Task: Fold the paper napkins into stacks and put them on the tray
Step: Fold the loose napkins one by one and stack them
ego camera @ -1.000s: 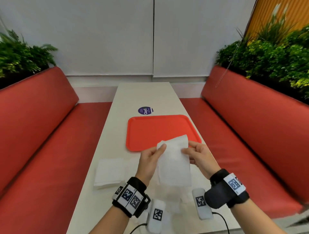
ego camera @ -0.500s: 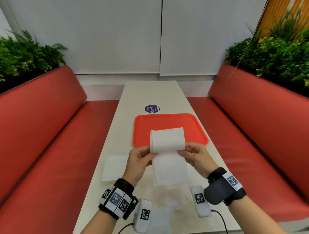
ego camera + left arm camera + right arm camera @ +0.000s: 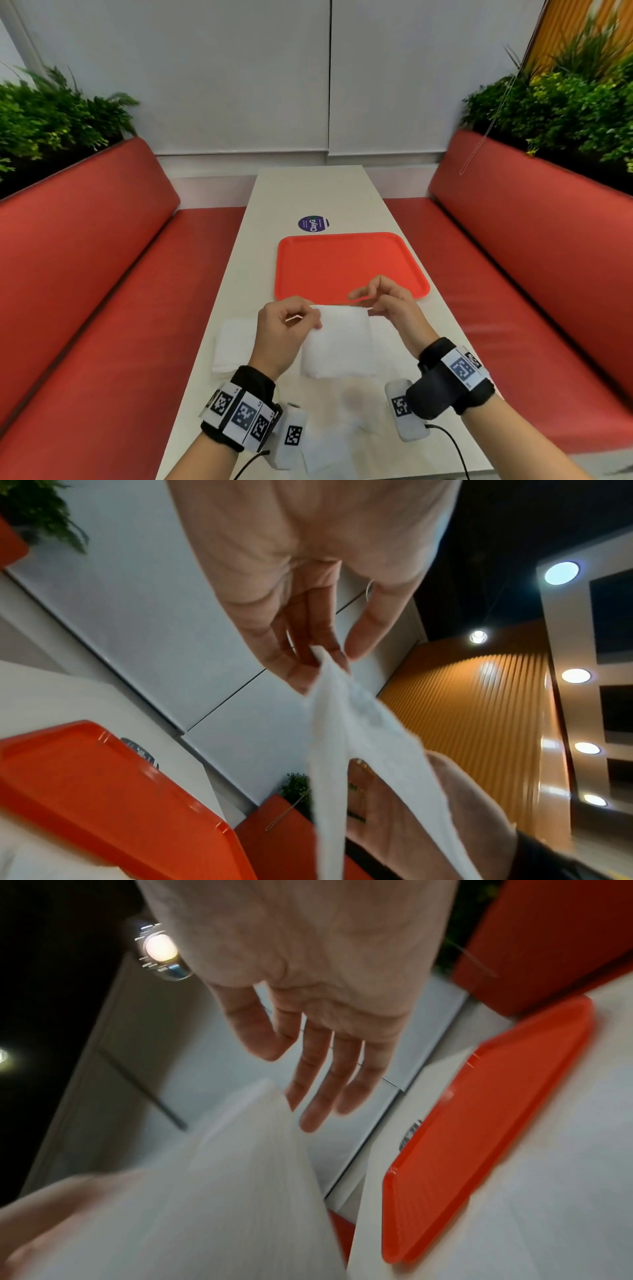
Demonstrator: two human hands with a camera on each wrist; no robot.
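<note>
I hold a white paper napkin [image 3: 337, 342], folded in half, in the air just above the near end of the table. My left hand [image 3: 308, 318] pinches its top left corner between thumb and fingers; the left wrist view shows that pinch [image 3: 329, 653] on the napkin [image 3: 359, 737]. My right hand [image 3: 370, 291] hovers at the top right corner with relaxed fingers. In the right wrist view its fingers [image 3: 322, 1096] are spread beside the napkin's edge [image 3: 222, 1177] without gripping it. The red tray [image 3: 342, 267] lies bare just beyond my hands.
A small stack of folded napkins [image 3: 233, 346] lies on the white table [image 3: 308, 192] left of my left hand. More loose napkins [image 3: 342, 411] lie under my wrists. A purple sticker [image 3: 313, 223] sits behind the tray. Red benches [image 3: 102, 274] flank the table.
The napkin's upper half was folded down over the lower half, so it now hangs half as long. My right hand has let go of its corner. Both hands came lower and nearer.
</note>
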